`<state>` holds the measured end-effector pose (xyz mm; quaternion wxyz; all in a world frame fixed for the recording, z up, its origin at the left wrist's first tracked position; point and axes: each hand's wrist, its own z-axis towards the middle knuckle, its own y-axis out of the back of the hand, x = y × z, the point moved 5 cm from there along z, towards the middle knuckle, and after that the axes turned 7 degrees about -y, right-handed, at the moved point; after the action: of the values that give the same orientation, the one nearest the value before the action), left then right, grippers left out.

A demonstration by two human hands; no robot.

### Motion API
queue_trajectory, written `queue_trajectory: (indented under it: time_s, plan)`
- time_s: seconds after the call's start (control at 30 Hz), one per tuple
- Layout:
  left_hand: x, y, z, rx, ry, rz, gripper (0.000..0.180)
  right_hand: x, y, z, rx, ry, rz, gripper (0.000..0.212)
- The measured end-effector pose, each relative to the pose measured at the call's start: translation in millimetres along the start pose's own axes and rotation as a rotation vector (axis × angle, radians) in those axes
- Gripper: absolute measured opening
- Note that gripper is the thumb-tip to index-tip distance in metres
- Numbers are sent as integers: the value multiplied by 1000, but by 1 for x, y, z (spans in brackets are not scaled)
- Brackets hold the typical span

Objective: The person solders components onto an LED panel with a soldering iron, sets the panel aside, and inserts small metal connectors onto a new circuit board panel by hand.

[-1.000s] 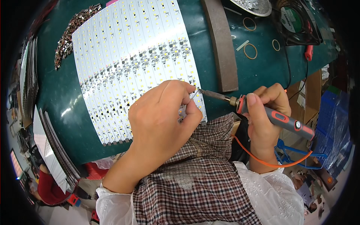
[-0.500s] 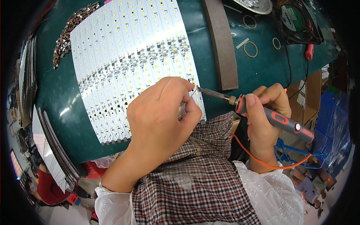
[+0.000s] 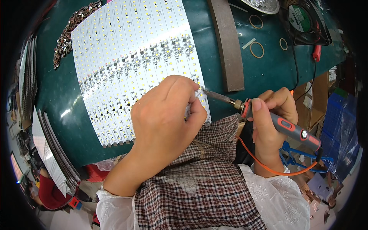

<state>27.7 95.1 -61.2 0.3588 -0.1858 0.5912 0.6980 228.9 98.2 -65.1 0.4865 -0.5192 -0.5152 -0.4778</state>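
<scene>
A white LED circuit board (image 3: pixel 153 23), lined with rows of yellow LEDs and black chips, lies on the green tabletop. Over its near right part is my left hand (image 3: pixel 163 119), its fingers pinched on a thin silvery solder wire (image 3: pixel 198 93). The hand hides part of the board beneath. My right hand (image 3: pixel 272 124) is wrapped round the grey and red handle of a soldering iron (image 3: pixel 293 131). The iron points left, and its tip meets the board's right edge area close to my left fingertips. An orange cord (image 3: pixel 264 166) runs from the handle's end.
A brown bar (image 3: pixel 229 50) lies right of the board. Beyond it are rubber bands (image 3: pixel 257 50), a metal bowl (image 3: pixel 264 4) and a fan (image 3: pixel 303 21). Small brown parts (image 3: pixel 73 28) are heaped at the far left. Stacked boards (image 3: pixel 57 157) stand left; blue crates (image 3: pixel 337 126) stand right.
Almost nothing differs. The soldering iron and both hands have shifted only slightly, with the iron's tip still by my left fingertips.
</scene>
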Motion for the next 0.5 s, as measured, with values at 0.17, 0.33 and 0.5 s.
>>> queue_trajectory:
  time_s: [0.17,0.33,0.5]
  plan:
    - [0,0,0,15,10,7,17,1,0,0,4,-5,-5,24]
    - [-3,11,-3,16,47,-5,16,0,0,-1,-9,9,9,23]
    - [4,13,-6,11,49,27,22,5,-5,-2,-20,30,-5,23]
